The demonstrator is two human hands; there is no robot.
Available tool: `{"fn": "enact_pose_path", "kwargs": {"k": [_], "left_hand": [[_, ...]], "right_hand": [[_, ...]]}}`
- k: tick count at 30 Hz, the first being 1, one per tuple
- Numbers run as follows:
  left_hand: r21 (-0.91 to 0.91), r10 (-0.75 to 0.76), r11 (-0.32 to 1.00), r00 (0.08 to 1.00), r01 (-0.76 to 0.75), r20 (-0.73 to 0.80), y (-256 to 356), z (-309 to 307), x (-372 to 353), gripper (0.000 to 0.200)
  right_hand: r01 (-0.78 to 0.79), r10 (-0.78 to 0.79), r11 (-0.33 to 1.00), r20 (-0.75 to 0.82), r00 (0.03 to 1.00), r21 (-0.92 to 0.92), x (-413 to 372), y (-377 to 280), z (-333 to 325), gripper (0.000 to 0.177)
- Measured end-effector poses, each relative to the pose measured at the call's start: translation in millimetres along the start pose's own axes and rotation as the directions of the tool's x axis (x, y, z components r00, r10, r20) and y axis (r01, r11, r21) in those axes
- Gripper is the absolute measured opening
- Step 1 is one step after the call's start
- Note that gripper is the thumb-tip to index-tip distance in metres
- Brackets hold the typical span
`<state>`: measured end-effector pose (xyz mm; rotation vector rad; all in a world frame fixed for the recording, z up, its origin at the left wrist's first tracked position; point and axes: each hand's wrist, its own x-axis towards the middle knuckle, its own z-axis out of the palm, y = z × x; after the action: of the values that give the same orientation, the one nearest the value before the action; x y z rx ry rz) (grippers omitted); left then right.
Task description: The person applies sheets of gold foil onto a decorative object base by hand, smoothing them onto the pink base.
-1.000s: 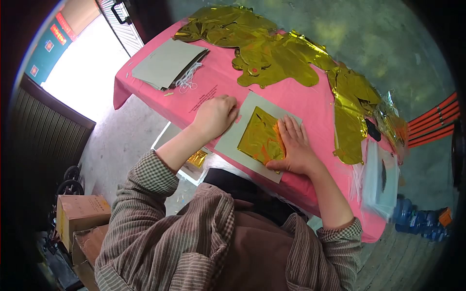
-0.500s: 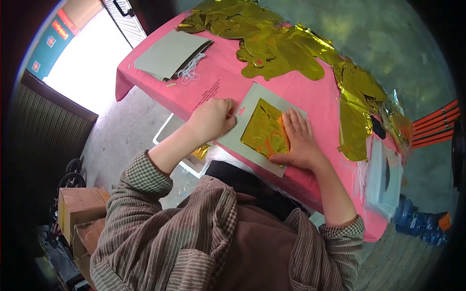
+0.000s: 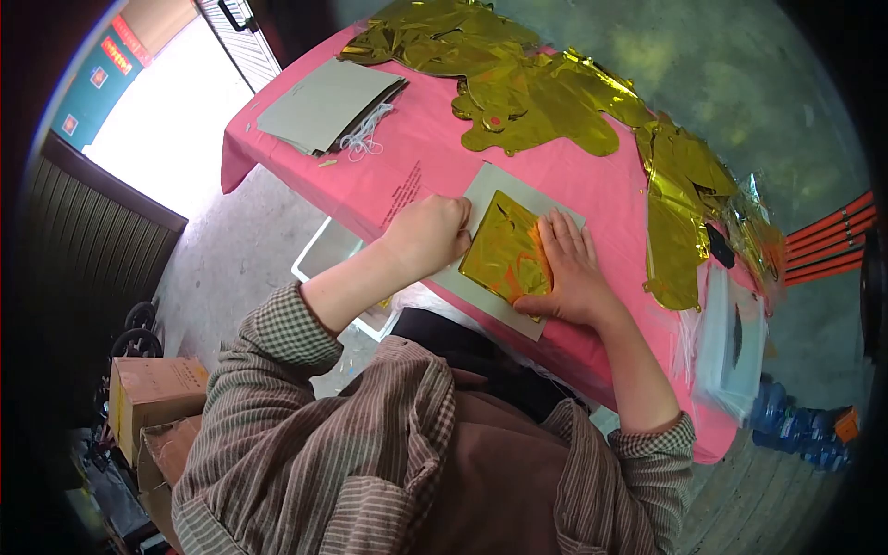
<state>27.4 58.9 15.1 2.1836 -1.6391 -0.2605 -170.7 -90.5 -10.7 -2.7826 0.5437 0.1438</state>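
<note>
A folded square of shiny gold foil (image 3: 504, 242) lies on a grey card (image 3: 486, 301) at the near edge of the pink-covered table. My left hand (image 3: 428, 233) is curled into a fist against the card's left part, beside the foil's left edge. Its fingertips are turned away, so anything inside them is hidden. Flat and with fingers stretched out, my right hand (image 3: 572, 273) rests on the right edge of the foil and on the card.
Large gold foil balloons (image 3: 546, 111) spread along the table's far side. A stack of grey cards (image 3: 324, 102) with white string (image 3: 365, 129) lies at the left. Clear plastic bags (image 3: 726, 342) hang at the right end. A white bin (image 3: 319, 254) stands below; cardboard boxes (image 3: 153, 393) are lower left.
My left fist has moved right and slightly down along the card, closer to the gold foil, and now covers the card's red-marked hole. My right hand has stayed in place.
</note>
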Motion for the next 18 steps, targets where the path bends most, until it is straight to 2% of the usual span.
{"fn": "enact_pose_path", "kwargs": {"k": [5, 7, 10, 13, 18], "left_hand": [[0.134, -0.051, 0.989, 0.995, 0.062, -0.082, 0.4, 9.4, 7.0, 0.019], [0.176, -0.027, 0.983, 0.991, 0.050, -0.135, -1.4, 14.5, 15.1, 0.020], [0.205, 0.026, 0.979, 0.991, 0.001, -0.128, -4.9, 19.2, 19.7, 0.019], [0.157, 0.113, 0.984, 0.976, -0.084, -0.186, -3.7, 20.8, 19.9, 0.018], [0.142, 0.115, 0.985, 0.984, -0.096, -0.135, 5.6, 13.7, 26.6, 0.017]], "right_hand": [[0.004, -0.004, 1.000, 0.008, 1.000, 0.000, -0.5, 0.6, 0.3, 0.130], [0.009, -0.009, 1.000, 0.008, 1.000, 0.006, -0.9, 0.6, 0.4, 0.129], [0.007, -0.007, 1.000, 0.012, 1.000, 0.011, -0.8, 1.2, -0.1, 0.128], [0.003, -0.004, 1.000, 0.015, 1.000, 0.024, -3.3, 2.1, -0.7, 0.128], [0.009, -0.010, 0.999, 0.004, 1.000, 0.037, -9.1, 3.2, -0.9, 0.129]]}}
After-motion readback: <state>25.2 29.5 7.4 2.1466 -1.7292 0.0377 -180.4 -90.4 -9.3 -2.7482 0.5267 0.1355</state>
